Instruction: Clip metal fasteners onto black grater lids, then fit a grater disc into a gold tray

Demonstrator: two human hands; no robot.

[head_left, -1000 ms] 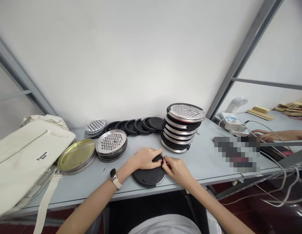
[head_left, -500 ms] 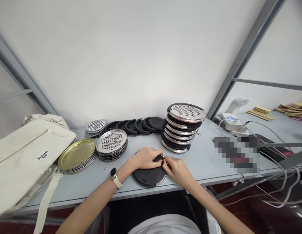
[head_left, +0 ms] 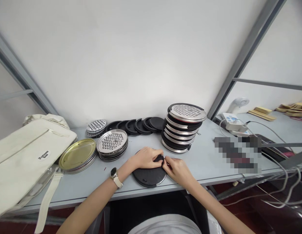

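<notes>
On the pale grey table (head_left: 202,152), near its front edge, my right hand (head_left: 176,169) pinches, thumb and finger together, at the rim of a round, dull black disc (head_left: 148,178) lying flat. My left hand (head_left: 146,157) rests across its top, fingers bent (how tightly, I can't tell). A shiny metallic edge (head_left: 162,180) curves along the disc's right side. Beyond sit toothed metal grater plates (head_left: 113,142), a smooth gold-toned plate (head_left: 78,153), overlapping black rounds (head_left: 156,123) and a tall, banded black-and-silver stack (head_left: 183,130).

Two hands (head_left: 146,158) (head_left: 178,170), one held black disc (head_left: 148,177), four disc stacks (head_left: 181,130), one watch (head_left: 114,173), one bag (head_left: 31,152)
</notes>
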